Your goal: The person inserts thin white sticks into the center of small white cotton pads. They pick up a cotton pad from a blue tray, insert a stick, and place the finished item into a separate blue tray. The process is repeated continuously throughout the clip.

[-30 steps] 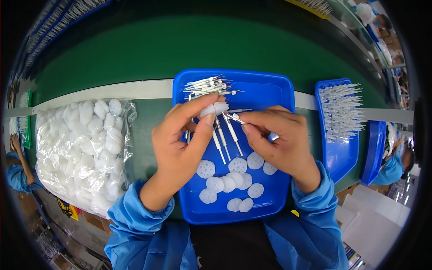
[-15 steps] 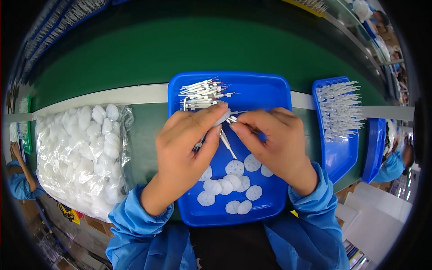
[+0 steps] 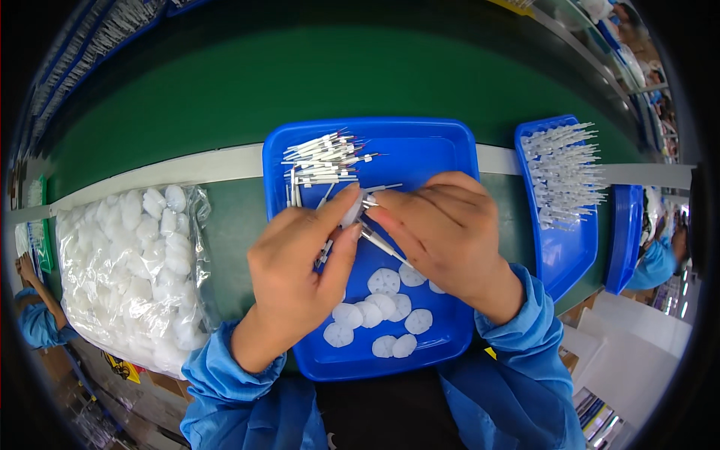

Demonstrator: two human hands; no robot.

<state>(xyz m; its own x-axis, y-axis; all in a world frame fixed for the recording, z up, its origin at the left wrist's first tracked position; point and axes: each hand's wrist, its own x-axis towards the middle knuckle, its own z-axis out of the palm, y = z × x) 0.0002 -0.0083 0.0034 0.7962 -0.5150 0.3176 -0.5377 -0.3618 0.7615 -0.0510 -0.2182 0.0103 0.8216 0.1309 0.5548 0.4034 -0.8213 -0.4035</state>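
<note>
Both hands meet over the blue tray (image 3: 442, 142). My left hand (image 3: 292, 262) is closed, pinching a translucent white disc (image 3: 350, 213) between thumb and forefinger. Fingertips of my right hand (image 3: 454, 236) press together at the disc's right side, on small white-and-metal rod ends. A thin white rod (image 3: 384, 246) slants from the disc down under the right hand. How the rods join the disc is hidden by the fingers. Below lie several loose, round white discs (image 3: 384, 282) with small holes. At the tray's far left corner is a pile of thin white rods (image 3: 324, 159).
A clear plastic bag (image 3: 127, 262) full of white discs lies to the left. On the right stands a blue tray (image 3: 559, 255) holding upright white pieces in rows, beside another blue tray (image 3: 624, 240). Other people's blue sleeves (image 3: 652, 266) show at both edges.
The slanting rod has swung its lower end to the right, now passing under my right hand. Both hands and the tray sit slightly further left in the picture.
</note>
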